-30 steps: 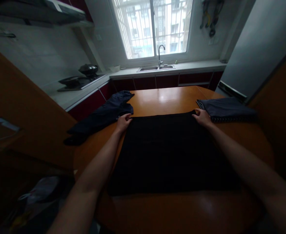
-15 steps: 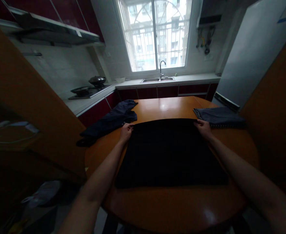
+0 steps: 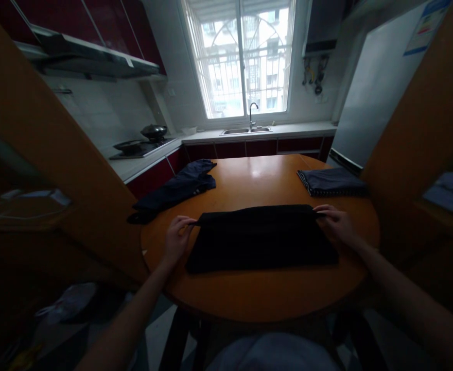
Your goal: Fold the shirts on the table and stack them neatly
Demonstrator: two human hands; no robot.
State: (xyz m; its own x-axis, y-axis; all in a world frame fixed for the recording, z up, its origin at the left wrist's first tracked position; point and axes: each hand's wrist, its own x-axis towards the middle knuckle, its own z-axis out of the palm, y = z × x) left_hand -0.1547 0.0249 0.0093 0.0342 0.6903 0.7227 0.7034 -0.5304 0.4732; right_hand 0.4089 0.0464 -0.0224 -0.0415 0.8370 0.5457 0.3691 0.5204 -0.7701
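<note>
The wooden table [image 3: 257, 178] is the biggest thing in front of me, its near edge rounding toward the person standing at it. The black cloth [image 3: 263, 242] lies across its near half, broad side along the near edge and a little back from it, its far side raised in a low ridge. Both forearms come in over the near edge, the left one [image 3: 134, 314] slanting up from the left, the right one [image 3: 404, 301] reaching in from farther out on the right. A dark blue garment [image 3: 176, 188] sprawls along the left edge, part of it out past the rim; a folded grey-blue cloth [image 3: 332, 181] sits near the right edge, well apart from it. The left hand [image 3: 177, 238] pinches the black cloth's far left corner, thumb and fingers curved around a gap but meeting at the tips. The right hand [image 3: 337, 224] grips the opposite corner, fingers laid nearly flat and pointing inward, wrist bent. Both pull their corners outward into thin points.
</note>
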